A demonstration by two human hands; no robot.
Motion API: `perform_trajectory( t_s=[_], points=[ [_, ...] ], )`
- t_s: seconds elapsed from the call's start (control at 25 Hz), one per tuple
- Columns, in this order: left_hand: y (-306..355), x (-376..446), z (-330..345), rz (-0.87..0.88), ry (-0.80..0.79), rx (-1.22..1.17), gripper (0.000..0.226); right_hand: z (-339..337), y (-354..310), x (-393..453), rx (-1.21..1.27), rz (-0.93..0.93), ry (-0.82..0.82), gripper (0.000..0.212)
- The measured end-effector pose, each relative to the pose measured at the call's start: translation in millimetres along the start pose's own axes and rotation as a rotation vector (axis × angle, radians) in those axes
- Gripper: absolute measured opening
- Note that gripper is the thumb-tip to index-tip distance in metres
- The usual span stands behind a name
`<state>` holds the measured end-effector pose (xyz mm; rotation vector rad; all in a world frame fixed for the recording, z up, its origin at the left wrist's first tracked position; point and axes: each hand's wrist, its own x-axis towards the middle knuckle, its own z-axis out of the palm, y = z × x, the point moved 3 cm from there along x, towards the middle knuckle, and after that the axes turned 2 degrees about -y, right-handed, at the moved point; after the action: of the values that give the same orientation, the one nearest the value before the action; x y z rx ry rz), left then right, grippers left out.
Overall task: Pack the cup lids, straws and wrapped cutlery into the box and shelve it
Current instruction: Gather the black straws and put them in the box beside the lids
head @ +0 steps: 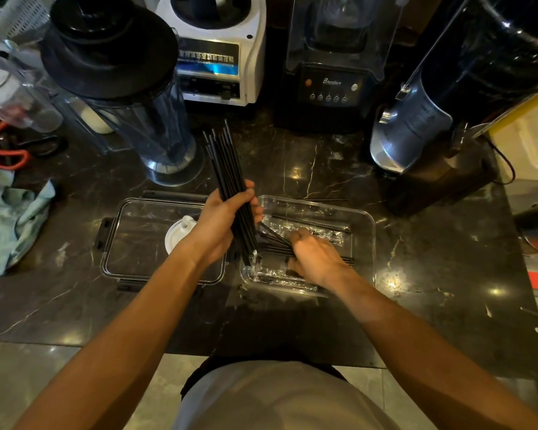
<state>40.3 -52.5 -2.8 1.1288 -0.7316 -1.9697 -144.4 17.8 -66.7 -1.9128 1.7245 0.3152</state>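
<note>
My left hand [222,220] is shut around a bundle of black straws [227,162] that stands tilted, its lower ends dipping into the clear plastic box [367,237]. My right hand [316,257] reaches into that box and rests on more black straws [272,245] that lie fanned out on the bottom; its grip is hidden. Clear-wrapped cutlery [295,226] lies in the box too. To the left lies the box's clear lid [131,231] with black clips, and a white cup lid [177,235] sits on it.
Blenders [330,63] and a blender jug [137,119] line the back of the dark marble counter [323,156]. A grinder [432,128] stands at the right. A green cloth [10,218] and orange-handled scissors [7,156] lie at the left. One loose straw [326,200] lies behind the box.
</note>
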Motion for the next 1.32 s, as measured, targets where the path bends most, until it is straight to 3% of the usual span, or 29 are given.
perform_trajectory(
  t_s=[0.44, 0.68, 0.88, 1.12, 1.32],
  points=[
    [11.9, 5.1, -4.8, 0.031, 0.008, -0.087, 0.016, -24.1, -3.4, -10.8, 0.051, -0.075, -0.008, 0.038],
    [21.8, 3.3, -11.6, 0.058, 0.041, -0.128, 0.013, -62.6, 6.0, -2.6, -0.059, 0.154, 0.22, 0.014],
    [13.4, -1.4, -3.5, 0.02, 0.049, -0.106, 0.013, -57.8, -4.6, 12.3, -0.17, 0.237, 0.074, 0.02],
    [3.9, -5.2, -6.6, -0.022, 0.029, -0.133, 0.014, -47.3, 3.1, 16.6, -0.111, 0.258, 0.057, 0.019],
    [0.9, -3.4, -7.2, -0.043, 0.021, -0.144, 0.016, -49.5, 9.5, 15.1, 0.003, 0.106, -0.065, 0.015]
  ],
)
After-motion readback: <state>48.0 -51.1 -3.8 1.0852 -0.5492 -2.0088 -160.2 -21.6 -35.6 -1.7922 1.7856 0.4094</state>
